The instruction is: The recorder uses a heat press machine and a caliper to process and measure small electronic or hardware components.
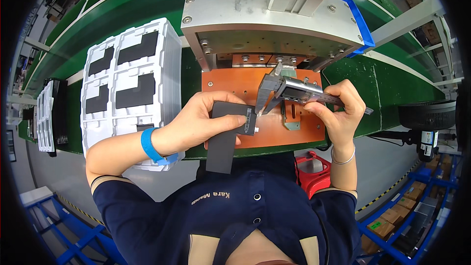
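My left hand point(208, 121) has its fingers clamped on the black piece point(222, 149), thumb flat on top over the label, the other fingers behind it. The piece is out in front of my chest, its wide end up over the near left part of the orange plate point(228, 81), its long leg running down toward me. My right hand point(341, 110) grips the caliper point(299, 92), thumb and fingertips pinching its beam from opposite sides. The beam runs from the middle off to my right, sloping slightly toward me, and the measuring jaws turn down and left to the right edge of the piece, just beside a small white tab point(256, 130). I can't tell whether they touch that edge. The left hand is the nearer one to the piece; only the caliper reaches it from the right.

To my left, the white tray stack point(112, 76) stands tall; its top tray shows four L-shaped black pieces point(135, 91) in separate pockets, and part of another near my forearm.
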A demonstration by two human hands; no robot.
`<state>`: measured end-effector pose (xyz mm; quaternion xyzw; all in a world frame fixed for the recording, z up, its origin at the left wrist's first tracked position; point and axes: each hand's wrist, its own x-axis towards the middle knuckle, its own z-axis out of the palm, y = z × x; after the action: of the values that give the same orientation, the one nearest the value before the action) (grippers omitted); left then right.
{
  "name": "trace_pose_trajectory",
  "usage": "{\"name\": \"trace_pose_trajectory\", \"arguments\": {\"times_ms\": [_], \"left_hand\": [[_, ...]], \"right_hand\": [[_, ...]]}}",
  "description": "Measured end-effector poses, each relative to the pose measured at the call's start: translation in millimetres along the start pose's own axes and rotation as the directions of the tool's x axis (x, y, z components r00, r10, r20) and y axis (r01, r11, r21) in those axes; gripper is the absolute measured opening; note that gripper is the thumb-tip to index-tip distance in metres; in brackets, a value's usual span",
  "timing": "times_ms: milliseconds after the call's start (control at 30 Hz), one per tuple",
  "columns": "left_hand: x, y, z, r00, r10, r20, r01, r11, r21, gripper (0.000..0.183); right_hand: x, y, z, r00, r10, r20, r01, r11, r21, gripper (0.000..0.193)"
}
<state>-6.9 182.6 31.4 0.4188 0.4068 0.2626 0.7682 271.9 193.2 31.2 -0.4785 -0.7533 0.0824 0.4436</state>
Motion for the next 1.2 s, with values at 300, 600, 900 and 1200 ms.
{"name": "trace_pose_trajectory", "arguments": {"times_ms": [300,600,900,1200], "left_hand": [[-0.7,1.5,0.5,1.000,-0.009,-0.018,0.009,1.000,0.007,0.018],[-0.2,2.8,-0.2,0.999,-0.027,-0.022,0.027,1.000,0.006,0.020],[0.6,2.3,-0.8,0.999,-0.023,-0.023,0.023,1.000,-0.019,0.018],[0.4,1.0,-0.8,0.999,-0.013,-0.032,0.012,1.000,-0.029,0.019]], "right_hand": [[1.3,3.2,1.5,0.998,-0.061,-0.009,0.060,0.997,-0.039,0.042],[1.5,4.0,1.6,0.996,-0.083,-0.028,0.081,0.996,-0.048,0.044],[-6.9,-0.8,-3.2,0.997,-0.077,0.016,0.077,0.997,-0.025,0.045],[-6.8,0.3,1.3,0.998,-0.062,0.014,0.062,0.998,-0.017,0.046]]}}
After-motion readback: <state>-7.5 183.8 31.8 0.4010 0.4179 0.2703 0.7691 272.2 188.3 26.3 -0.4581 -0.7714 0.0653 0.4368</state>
